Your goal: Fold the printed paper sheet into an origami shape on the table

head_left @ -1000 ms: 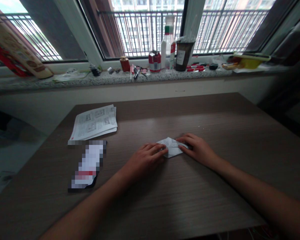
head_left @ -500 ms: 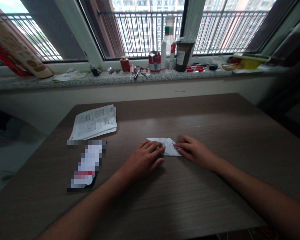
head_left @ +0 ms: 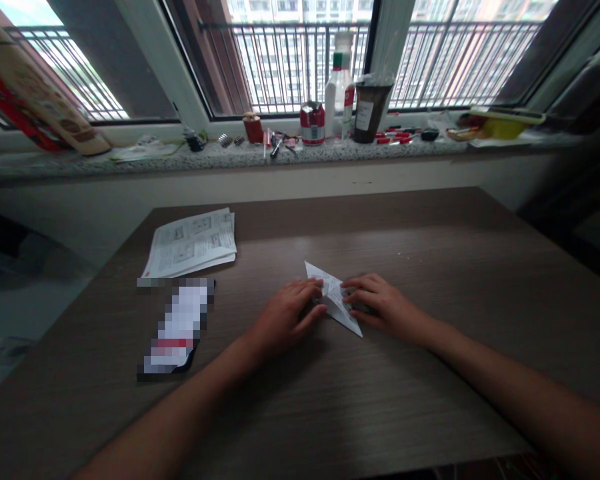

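Note:
A small folded piece of printed paper point(head_left: 334, 293) lies on the brown table, slanting from upper left to lower right, with pointed corners at both ends. My left hand point(head_left: 291, 310) grips its left side, the fingers bent over the edge and the thumb close below. At the opposite side, my right hand point(head_left: 383, 303) has its fingertips on the paper, curled and close together. Parts of the paper are covered by the fingers of both hands.
Left of my hands are a phone point(head_left: 177, 327), blurred by pixelation, and a stack of printed sheets point(head_left: 193, 243). On the stone windowsill stand a red can point(head_left: 313, 123), a dark drink cup point(head_left: 371, 113), bottles point(head_left: 334, 100) and a yellow container point(head_left: 510, 125).
The folded paper has turned clockwise, from lying level to a slant with its far corner pointing up left. Both hands have shifted slightly with it and still touch it.

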`<control>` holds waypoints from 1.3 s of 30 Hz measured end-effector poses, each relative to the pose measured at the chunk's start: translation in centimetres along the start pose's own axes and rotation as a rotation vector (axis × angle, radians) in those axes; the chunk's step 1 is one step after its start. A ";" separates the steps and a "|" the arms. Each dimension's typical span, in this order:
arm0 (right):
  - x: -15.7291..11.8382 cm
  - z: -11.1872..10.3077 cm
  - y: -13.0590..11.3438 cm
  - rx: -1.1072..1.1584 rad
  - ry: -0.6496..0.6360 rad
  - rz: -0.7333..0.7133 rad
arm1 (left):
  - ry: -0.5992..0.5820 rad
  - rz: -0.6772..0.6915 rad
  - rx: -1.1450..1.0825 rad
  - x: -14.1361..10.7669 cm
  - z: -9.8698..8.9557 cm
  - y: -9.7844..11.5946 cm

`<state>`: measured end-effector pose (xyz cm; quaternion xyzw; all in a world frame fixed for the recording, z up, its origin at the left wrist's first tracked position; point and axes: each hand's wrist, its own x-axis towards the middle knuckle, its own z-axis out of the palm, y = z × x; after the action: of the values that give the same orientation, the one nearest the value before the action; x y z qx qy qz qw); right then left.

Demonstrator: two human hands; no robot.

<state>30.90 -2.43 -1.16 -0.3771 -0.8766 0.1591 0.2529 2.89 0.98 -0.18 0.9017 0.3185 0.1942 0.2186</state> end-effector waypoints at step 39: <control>0.6 -0.7 0.1 0.133 0.009 0.056 | -0.056 0.107 0.183 -0.4 0.4 -1.6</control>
<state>31.02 -1.84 -0.44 -0.3844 -0.8521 0.2223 0.2769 2.02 1.74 -1.41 0.9387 0.2798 0.1503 0.1337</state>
